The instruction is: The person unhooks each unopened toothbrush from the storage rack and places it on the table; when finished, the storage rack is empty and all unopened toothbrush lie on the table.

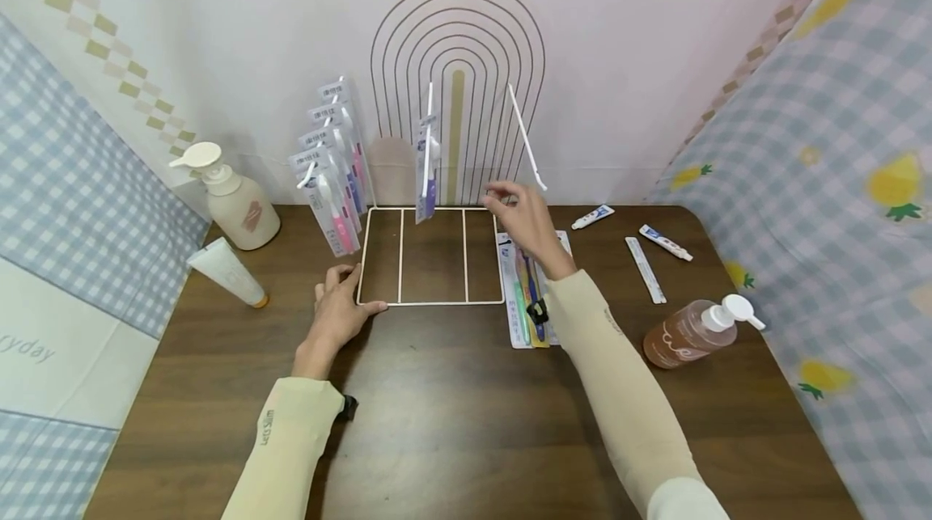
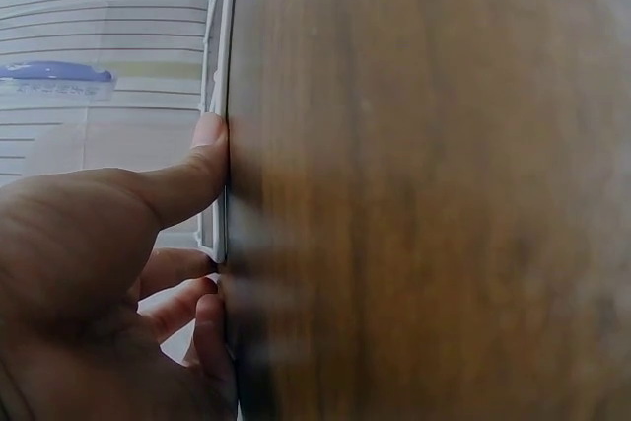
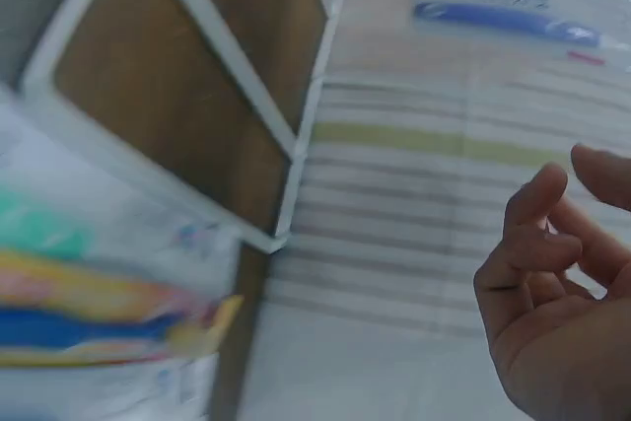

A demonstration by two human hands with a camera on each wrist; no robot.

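Left hand [image 1: 338, 307]: gripping rack [image 1: 437, 304] corner with fingers
Right hand [image 1: 527, 221]: hovering with fingers relaxed
Left sleeve [image 1: 287, 429]: reading "Let's Slim"
Toothbrush packs [image 1: 320, 209]: printed "康倍佳"

The rack [image 1: 431, 304] is white, the tabletop [image 1: 451, 407] grained brown, the left cloth [image 1: 69, 112] blue-and-white checked.

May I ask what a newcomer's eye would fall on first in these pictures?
Probably the packaged toothbrushes clustered on the left white rod, with one packaged toothbrush on the middle rod. Below, the left hand holds the near left corner of a white wire frame. The empty right hand is near the bare right rod.
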